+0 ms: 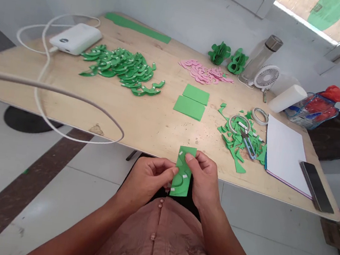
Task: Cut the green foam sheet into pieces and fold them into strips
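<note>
Between my two hands, just off the table's front edge, is a narrow green paper rectangle [183, 172]. A curved green cutout with small white patches lies against its face. My left hand [152, 177] pinches the left edge between thumb and fingers. My right hand [204, 178] grips the upper right side, thumb on the front. Further back on the table lie green paper rectangles [189, 107] in two stacks. A heap of curved green cutouts [123, 69] with white patches spreads to the left. Blue-handled snips [248, 145] rest among green scraps [233, 142] on the right.
On the wooden table [151, 129] are pink cutouts [204, 72], green paper balls [219, 53], tape rolls [259, 116], a bottle [262, 58], a small fan [266, 76], white paper [286, 149] and a phone [316, 186]. A white cable [41, 81] from a white device [75, 38] loops over the left front edge.
</note>
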`<state>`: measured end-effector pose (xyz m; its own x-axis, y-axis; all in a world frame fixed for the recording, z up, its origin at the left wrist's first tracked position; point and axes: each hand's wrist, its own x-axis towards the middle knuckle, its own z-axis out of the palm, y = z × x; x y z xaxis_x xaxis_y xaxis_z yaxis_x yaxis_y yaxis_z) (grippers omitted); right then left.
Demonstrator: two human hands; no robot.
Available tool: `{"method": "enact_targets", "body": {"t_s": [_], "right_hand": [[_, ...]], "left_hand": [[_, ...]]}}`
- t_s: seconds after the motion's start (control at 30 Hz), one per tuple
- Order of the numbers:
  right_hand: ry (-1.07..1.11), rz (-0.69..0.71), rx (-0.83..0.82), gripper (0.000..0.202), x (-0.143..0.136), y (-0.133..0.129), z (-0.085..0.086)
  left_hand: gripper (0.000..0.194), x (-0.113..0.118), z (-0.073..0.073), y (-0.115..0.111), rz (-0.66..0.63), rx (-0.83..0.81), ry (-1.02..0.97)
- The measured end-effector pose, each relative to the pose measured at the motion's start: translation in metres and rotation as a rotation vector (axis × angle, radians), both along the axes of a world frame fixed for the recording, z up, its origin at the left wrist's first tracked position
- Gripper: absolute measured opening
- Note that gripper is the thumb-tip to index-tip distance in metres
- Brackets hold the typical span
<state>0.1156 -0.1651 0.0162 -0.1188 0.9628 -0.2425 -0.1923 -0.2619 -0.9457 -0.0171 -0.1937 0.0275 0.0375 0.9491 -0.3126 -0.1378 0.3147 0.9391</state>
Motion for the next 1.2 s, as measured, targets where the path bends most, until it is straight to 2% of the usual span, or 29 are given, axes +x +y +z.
{"method": "enact_targets", "body": {"t_s": [0.1,0.2,0.27,0.37,0.63,1.2], "right_hand": [[0.001,0.014,0.042,0.018,0.002,-0.001,-0.001],[-0.049,0.089,0.071,0.018,0.004,-0.004,0.0],[-0.091,0.135,0.076,0.019,0.005,-0.007,0.001],[-0.164,0.129,0.074,0.019,0.005,-0.011,0.0],[-0.208,0.126,0.06,0.02,0.003,-0.014,-0.003],[-0.203,0.082,0.095,0.025,0.0,-0.015,-0.002]], "left_hand": [[0.021,-0.003,0.0,0.006,0.075,0.026,0.012],[0.019,-0.006,-0.002,0.011,0.162,0.067,0.044],[0.016,-0.006,-0.003,0.014,0.197,0.086,0.049],[0.015,-0.005,-0.003,0.015,0.221,0.097,0.028],[0.016,-0.001,0.0,0.017,0.24,0.103,-0.015],[0.02,-0.001,0.002,0.022,0.197,0.096,-0.089]]}}
